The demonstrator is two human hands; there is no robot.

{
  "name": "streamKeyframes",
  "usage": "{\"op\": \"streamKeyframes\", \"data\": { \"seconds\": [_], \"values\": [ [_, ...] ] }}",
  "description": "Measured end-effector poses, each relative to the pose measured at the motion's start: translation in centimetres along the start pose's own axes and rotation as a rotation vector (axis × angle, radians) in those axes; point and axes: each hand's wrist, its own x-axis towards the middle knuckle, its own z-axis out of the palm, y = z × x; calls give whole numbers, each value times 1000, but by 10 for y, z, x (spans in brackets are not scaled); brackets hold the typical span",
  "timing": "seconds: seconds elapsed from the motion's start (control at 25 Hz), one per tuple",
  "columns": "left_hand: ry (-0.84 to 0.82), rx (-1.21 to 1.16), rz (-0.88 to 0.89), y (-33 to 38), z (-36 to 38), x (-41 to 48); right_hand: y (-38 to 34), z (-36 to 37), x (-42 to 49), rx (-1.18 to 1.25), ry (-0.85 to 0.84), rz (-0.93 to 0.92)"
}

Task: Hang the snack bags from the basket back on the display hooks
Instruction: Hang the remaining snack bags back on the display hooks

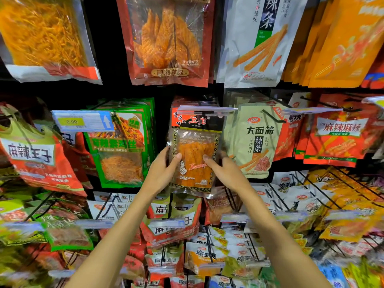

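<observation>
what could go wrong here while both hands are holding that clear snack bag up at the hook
1. The clear snack bag has its top hidden behind the price tag holder, so the hole may miss the hook and the bag could drop when released.
2. The left hand and right hand grip only its sides, so the slick film could slip.
3. The beige bag hangs close on the right and could get knocked.

The clear price-tag holder (205, 109) hides the snack bag (194, 154)'s top edge and its hook, and the lower racks (342, 235) blur beyond reading.
</observation>
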Motion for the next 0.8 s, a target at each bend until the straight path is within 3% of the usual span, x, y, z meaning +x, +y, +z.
{"op": "streamKeyframes", "data": {
  "seconds": [0.2, 0.36, 0.56, 0.8],
  "values": [
    [110, 631, 169, 10, -27, -18, -14, -23, -18, -662, 77, -64],
    [71, 1004, 195, 36, -37, -41, -24, -41, -39, -917, 76, -28],
    [53, 1064, 305, 69, -21, -63, -12, -63, -56, -1002, 106, -13],
    [0, 1038, 360, 111, 33, -54, 6, -109, -61, -938, 150, -25]
  ]
}}
